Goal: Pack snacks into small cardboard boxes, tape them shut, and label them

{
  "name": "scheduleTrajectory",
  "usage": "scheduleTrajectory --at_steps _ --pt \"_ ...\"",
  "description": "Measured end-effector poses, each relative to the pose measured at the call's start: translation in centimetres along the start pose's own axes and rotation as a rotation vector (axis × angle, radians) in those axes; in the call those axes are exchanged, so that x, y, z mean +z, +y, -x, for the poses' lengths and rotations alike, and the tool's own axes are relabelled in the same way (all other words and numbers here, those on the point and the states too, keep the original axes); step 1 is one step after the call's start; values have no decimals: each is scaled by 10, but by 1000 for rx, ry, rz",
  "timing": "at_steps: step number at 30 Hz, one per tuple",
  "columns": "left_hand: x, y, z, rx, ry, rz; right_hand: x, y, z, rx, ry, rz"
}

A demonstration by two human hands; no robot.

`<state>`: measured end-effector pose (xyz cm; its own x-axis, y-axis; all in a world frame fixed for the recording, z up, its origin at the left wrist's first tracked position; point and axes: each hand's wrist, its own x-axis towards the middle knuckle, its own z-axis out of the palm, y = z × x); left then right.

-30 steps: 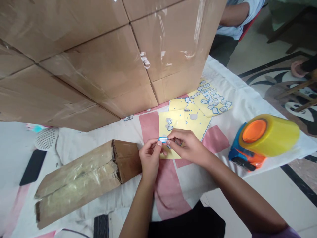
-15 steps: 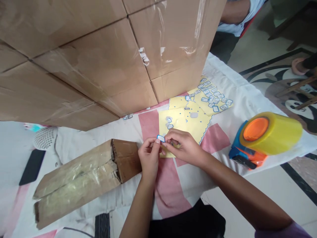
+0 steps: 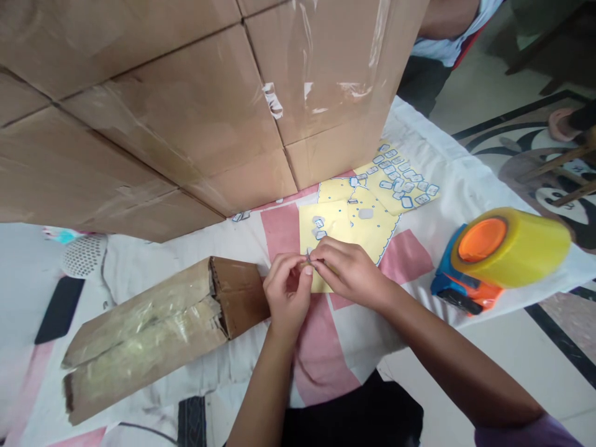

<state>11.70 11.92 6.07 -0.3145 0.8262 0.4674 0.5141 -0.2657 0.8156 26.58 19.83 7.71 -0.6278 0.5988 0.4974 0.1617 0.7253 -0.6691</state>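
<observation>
My left hand [image 3: 288,284] and my right hand [image 3: 351,268] meet at the middle of the table, both closed with fingertips pinched together. Between their fingertips is a small white sticker with a blue border [image 3: 308,256], now seen almost edge-on. Beneath and beyond my hands lie yellow backing sheets [image 3: 333,218]. A few small stickers [image 3: 320,234] sit on the nearest sheet. On the far sheet many blue-edged stickers [image 3: 399,185] lie in rows and loosely scattered.
Taped cardboard boxes [image 3: 195,105] stand like a wall behind the sheets. A narrow carton [image 3: 153,338] lies at left, near a black phone [image 3: 59,310]. At right rests a tape dispenser [image 3: 459,288] with a yellow tape roll [image 3: 535,248]. Another person's arm [image 3: 447,18] shows at top right.
The sticker has turned from facing up to almost edge-on. My left hand has shifted slightly right, bringing its fingertips closer to my right hand's.
</observation>
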Motion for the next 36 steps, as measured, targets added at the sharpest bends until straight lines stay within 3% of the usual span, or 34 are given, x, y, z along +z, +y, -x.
scheduleTrajectory --at_steps 6,15,24,31,36 --pt "0 -1 0 -39 21 -36 2 -4 -1 -111 -28 324" --pt "-1 0 2 -27 27 -55 7 -5 1 -112 26 362" --pt "0 2 1 7 12 -69 3 -5 1 -24 50 234" --pt "1 -1 2 -36 -14 -52 7 -6 2 115 90 -131" --pt "0 0 2 -55 -30 -27 9 -6 0 160 100 -246"
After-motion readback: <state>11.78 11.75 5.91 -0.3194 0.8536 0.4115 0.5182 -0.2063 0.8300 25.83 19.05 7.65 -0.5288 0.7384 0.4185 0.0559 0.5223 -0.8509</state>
